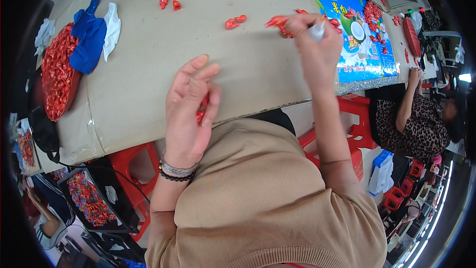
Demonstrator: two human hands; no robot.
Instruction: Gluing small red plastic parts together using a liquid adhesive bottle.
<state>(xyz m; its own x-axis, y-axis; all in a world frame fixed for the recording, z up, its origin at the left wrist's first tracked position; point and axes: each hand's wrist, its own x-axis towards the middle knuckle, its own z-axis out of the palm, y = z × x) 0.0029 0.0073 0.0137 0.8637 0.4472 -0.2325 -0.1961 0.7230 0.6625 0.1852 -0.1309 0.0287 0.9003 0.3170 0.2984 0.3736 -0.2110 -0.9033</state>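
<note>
Beige worktable [258, 67] is stretching across the view, a blue printed sheet [362, 62] lying at right. Right hand [313, 43] is gripping a blurred whitish tool [317, 31]; left hand [187, 106] is cupping small glossy red pieces [200, 116] under curled fingers, others lying loose beyond.

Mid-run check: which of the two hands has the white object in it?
The right hand: a white thing, too blurred to identify, shows in its grip. The left hand instead has red pieces in it.
</note>
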